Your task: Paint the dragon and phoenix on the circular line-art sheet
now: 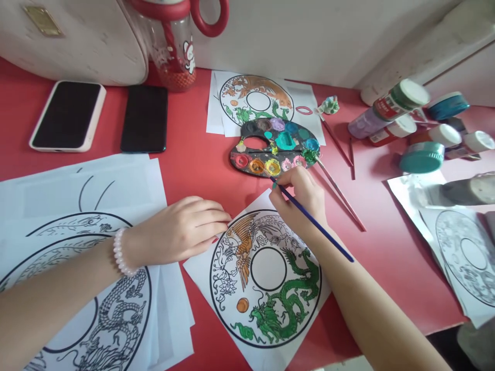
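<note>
My right hand (pixel 299 198) pinches a thin blue paintbrush (pixel 319 226), its tip at the orange and yellow wells of the black paint palette (pixel 235 150). Under that wrist lies a round colouring sheet (pixel 268 269) with a green dragon, an orange bird wing and a small orange ball; other parts are uncoloured. My left hand (pixel 185 229) rests flat with fingers stretched, fingertips at the sheet's left corner. It holds nothing, and a pink bead bracelet (pixel 122 252) circles the wrist. A second brush (pixel 340 193) leans on the palette's green well.
Uncoloured sheets (pixel 154 180) lie under my left arm. Behind the palette is another painted sheet (pixel 258 101). Two phone-like devices (pixel 144 118) and a red-lidded cup (pixel 174 56) stand back left. Paint jars (pixel 421 157) crowd the right, near more sheets (pixel 474 253) and brushes (pixel 338 141).
</note>
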A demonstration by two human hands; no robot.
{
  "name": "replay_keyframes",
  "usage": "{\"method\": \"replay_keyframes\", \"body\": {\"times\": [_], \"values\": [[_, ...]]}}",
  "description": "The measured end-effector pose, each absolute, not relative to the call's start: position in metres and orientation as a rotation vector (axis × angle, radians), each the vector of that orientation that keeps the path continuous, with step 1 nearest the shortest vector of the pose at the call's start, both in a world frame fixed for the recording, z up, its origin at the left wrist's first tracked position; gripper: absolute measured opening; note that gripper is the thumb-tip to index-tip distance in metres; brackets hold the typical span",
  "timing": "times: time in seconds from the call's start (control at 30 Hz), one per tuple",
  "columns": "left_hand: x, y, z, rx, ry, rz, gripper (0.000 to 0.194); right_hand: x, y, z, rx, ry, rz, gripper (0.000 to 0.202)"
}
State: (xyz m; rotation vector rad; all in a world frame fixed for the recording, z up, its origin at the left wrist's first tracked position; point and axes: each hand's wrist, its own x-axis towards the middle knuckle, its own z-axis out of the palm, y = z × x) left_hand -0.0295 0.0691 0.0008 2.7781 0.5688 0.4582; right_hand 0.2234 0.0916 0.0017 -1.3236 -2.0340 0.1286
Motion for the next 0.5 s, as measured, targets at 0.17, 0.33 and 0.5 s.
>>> {"method": "replay_keyframes", "body": {"times": [0.17, 0.33, 0.5], "values": [[-0.029, 0.068, 0.001, 2.778, 0.568, 0.47, 0.023, 0.222, 0.077, 0.01, -1.363, -1.871, 0.253, 0.019], [-0.029, 0.067, 0.0, 2.771, 0.576, 0.484, 0.021, 0.22, 0.035, 0.017, -1.207, -1.72, 0.673, 0.02], [-0.03, 0.069, 0.0, 2.777, 0.576, 0.443, 0.02, 0.213, 0.002, 0.018, -0.993, -1.874, 0.776, 0.024]]}}
